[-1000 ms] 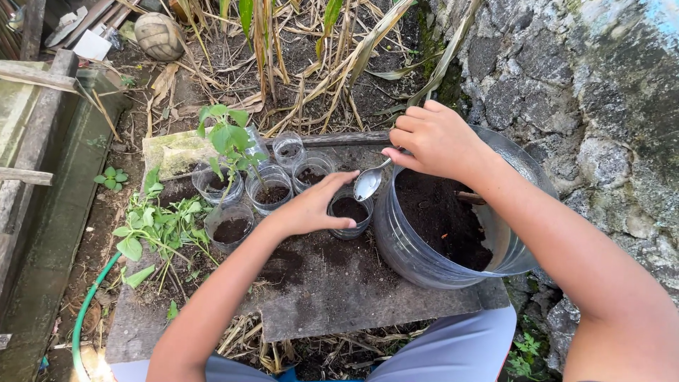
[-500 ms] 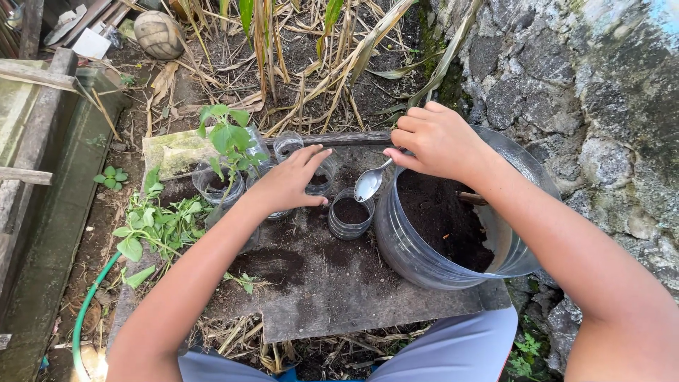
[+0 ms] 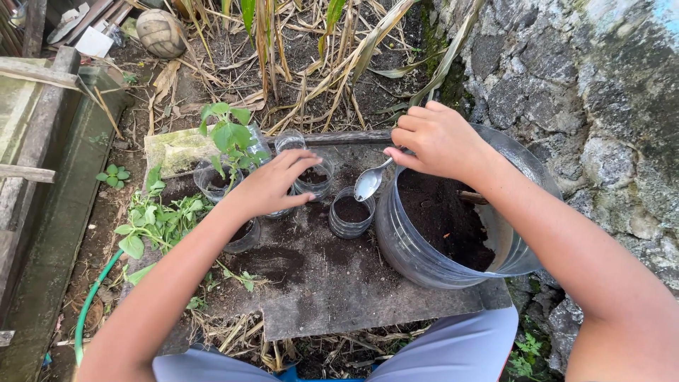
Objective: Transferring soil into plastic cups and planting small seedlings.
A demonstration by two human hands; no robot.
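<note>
My left hand (image 3: 272,187), mid-frame, curls over a cup (image 3: 279,211), grip unclear; right hand (image 3: 438,141) pinches spoon (image 3: 369,182), handle hidden.

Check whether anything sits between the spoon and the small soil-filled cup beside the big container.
Nothing visible does. The spoon, held by the right hand, hangs just above the cup; the left hand rests on other cups to the left.

A backyard garden corner: rough stone wall (image 3: 601,92), dry corn stalks (image 3: 297,49), bare soil, green hose (image 3: 88,304), weathered board (image 3: 339,283).
</note>
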